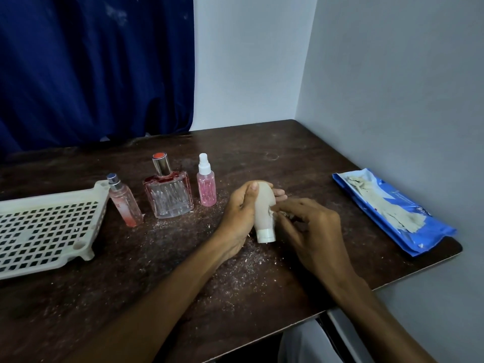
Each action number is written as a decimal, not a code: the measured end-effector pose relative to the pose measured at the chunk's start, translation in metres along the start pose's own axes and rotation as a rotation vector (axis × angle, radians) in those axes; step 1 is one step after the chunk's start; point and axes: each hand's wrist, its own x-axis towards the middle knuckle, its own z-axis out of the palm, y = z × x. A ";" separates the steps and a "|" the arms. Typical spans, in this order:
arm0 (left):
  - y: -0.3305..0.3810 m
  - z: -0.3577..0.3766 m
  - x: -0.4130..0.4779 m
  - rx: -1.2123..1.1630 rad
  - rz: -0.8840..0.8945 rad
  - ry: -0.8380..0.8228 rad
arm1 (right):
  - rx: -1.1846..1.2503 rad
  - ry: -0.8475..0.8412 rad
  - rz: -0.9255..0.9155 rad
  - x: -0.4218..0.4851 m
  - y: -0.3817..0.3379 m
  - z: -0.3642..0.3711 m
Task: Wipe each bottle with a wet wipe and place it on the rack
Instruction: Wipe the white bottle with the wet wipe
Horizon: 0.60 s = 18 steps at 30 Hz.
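My left hand [239, 209] grips a pale, cream-coloured tube bottle [264, 208] that stands on its white cap on the dark table. My right hand [309, 229] pinches a small crumpled wet wipe [284, 214] against the bottle's side. The white perforated rack [39, 226] sits at the left. Beside the rack stand a slim pink perfume bottle [124, 201], a square clear bottle with a silver and red cap [169, 193], and a small pink spray bottle [206, 186].
A blue wet-wipe pack [408, 218] lies open at the right, a wipe hanging out of it. White crumbs and dust are scattered over the brown table [235, 284]. A blue curtain hangs behind; white walls close the back and right side.
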 end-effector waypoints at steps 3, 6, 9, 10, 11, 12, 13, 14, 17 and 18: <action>0.000 0.000 0.000 0.015 0.008 -0.008 | 0.001 0.022 0.022 0.003 0.002 -0.002; -0.002 -0.001 0.000 0.057 0.022 0.012 | 0.014 0.058 0.024 0.007 -0.002 0.002; 0.000 0.000 0.000 -0.018 -0.001 0.027 | -0.020 0.018 -0.028 -0.002 -0.005 0.005; 0.000 0.001 0.000 -0.039 -0.008 0.025 | -0.027 0.006 -0.035 -0.007 -0.004 0.004; 0.000 0.001 0.000 -0.042 -0.012 0.023 | -0.028 0.000 -0.031 -0.011 -0.003 0.002; 0.000 0.001 0.000 -0.035 -0.012 0.020 | -0.027 -0.002 -0.019 -0.013 -0.001 0.000; 0.000 0.001 0.000 -0.027 -0.010 0.016 | -0.023 0.000 -0.005 -0.013 0.001 -0.001; 0.000 0.001 0.000 -0.031 -0.012 0.013 | -0.020 0.008 0.009 -0.011 0.002 -0.001; 0.001 0.001 -0.001 -0.061 -0.012 0.015 | -0.010 0.054 0.033 -0.004 0.000 0.004; 0.001 0.002 -0.001 -0.067 -0.013 0.024 | -0.011 0.064 0.024 -0.003 -0.003 0.006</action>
